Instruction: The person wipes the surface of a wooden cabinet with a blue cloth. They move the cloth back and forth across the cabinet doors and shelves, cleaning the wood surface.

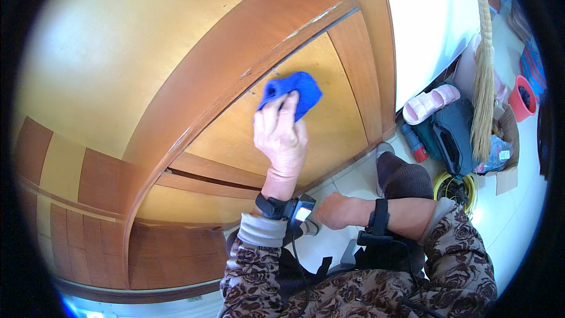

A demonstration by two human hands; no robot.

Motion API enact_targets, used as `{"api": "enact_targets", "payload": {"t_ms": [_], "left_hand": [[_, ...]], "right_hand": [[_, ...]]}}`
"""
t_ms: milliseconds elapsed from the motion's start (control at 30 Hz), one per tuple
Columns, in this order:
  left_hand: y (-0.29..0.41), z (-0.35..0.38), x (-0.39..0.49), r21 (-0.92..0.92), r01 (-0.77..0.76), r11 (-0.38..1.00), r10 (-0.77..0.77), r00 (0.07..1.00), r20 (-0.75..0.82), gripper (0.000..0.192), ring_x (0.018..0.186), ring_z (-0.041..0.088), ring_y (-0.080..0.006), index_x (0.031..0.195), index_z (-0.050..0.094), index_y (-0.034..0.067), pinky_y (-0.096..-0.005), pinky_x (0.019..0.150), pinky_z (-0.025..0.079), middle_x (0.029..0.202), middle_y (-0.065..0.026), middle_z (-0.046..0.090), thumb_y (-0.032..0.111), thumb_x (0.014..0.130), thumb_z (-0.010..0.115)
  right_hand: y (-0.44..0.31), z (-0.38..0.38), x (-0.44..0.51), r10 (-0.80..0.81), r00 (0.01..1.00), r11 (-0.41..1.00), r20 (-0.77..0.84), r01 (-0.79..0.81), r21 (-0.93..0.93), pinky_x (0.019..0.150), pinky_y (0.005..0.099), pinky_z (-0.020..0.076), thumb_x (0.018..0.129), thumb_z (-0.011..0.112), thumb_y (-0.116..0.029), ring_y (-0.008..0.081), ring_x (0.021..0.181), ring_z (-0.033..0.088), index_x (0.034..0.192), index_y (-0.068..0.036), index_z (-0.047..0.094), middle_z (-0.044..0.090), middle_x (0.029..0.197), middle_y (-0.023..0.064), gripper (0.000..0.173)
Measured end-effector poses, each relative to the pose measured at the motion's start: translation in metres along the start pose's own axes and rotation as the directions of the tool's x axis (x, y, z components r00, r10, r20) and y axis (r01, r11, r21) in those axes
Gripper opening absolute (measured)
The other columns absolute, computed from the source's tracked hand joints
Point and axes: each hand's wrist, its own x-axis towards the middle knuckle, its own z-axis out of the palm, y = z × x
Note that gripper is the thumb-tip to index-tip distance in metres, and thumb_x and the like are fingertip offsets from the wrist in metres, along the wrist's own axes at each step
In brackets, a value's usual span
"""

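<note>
A folded blue cloth (304,92) is held in the fingers of my left hand (280,137), over the upper part of a yellow cabinet door panel (340,115). Above that hand runs the worn, chipped edge of a wooden shelf (251,70). My right hand (335,211) is lower and to the right, above my lap, with its fingers curled in and no object seen in it. Both wrists wear black straps with small devices.
On the tiled floor at right lie pink slippers (430,104), a dark plastic case (454,137), a coiled yellow cable (470,192) and a cardboard box (507,176). A straw broom (483,115) hangs down there, near a red bucket (517,101).
</note>
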Motion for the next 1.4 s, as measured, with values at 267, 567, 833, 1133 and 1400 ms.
{"api": "enact_targets", "payload": {"t_ms": [267,567,833,1133,1400], "left_hand": [[-0.041,-0.063,-0.022,0.089,-0.003,0.996,-0.002,0.999,0.052,0.042,0.098,0.059,-0.0307,0.105,0.069,0.005,-0.0385,0.089,0.048,0.105,-0.0116,0.064,-0.011,0.068,0.06],[-0.001,-0.009,0.013,0.028,-0.159,0.987,0.154,0.98,0.128,0.042,0.091,0.06,-0.0289,0.103,0.071,0.007,-0.0368,0.082,0.05,0.102,-0.0089,0.066,-0.009,0.065,0.061],[0.049,0.058,0.082,-0.109,-0.392,0.914,0.403,0.909,0.11,0.037,0.09,0.061,-0.0272,0.103,0.068,0.007,-0.0346,0.079,0.052,0.106,-0.0061,0.066,-0.005,0.068,0.061],[-0.034,-0.023,-0.011,-0.033,-0.356,0.934,0.328,0.817,0.474,0.038,0.087,0.06,-0.0287,0.101,0.069,0.005,-0.0368,0.078,0.051,0.101,-0.0082,0.068,-0.007,0.066,0.059],[0.014,0.038,0.06,-0.122,-0.433,0.893,0.449,0.871,0.197,0.038,0.083,0.06,-0.0261,0.1,0.069,0.007,-0.034,0.076,0.051,0.103,-0.0066,0.069,-0.007,0.065,0.062]], "right_hand": [[-0.009,0.017,0.009,-0.05,0.997,0.999,-0.061,0.049,-0.015,0.07,0.0442,0.0547,0.082,0.058,-0.013,0.0321,0.089,0.07,0.089,-0.004,0.073,0.072,0.094,0.0137,0.019],[0.005,0.021,0.009,-0.046,0.991,0.999,-0.124,0.045,-0.009,0.066,0.0438,0.0552,0.079,0.06,-0.016,0.0321,0.083,0.071,0.084,-0.003,0.073,0.072,0.087,0.0154,0.019],[0.018,0.027,0.01,-0.014,0.969,1.0,-0.246,0.007,-0.028,0.064,0.0445,0.055,0.076,0.06,-0.015,0.0317,0.078,0.071,0.079,-0.004,0.073,0.071,0.081,0.0149,0.018],[0.021,0.025,0.007,0.046,0.983,0.999,-0.178,-0.044,0.017,0.067,0.0441,0.0553,0.079,0.06,-0.015,0.0314,0.085,0.071,0.083,-0.004,0.074,0.072,0.085,0.0147,0.018],[0.027,0.022,0.003,0.068,0.973,0.998,-0.223,-0.063,0.029,0.068,0.0439,0.0561,0.08,0.058,-0.014,0.0316,0.083,0.071,0.085,-0.005,0.074,0.072,0.085,0.0143,0.019]]}}
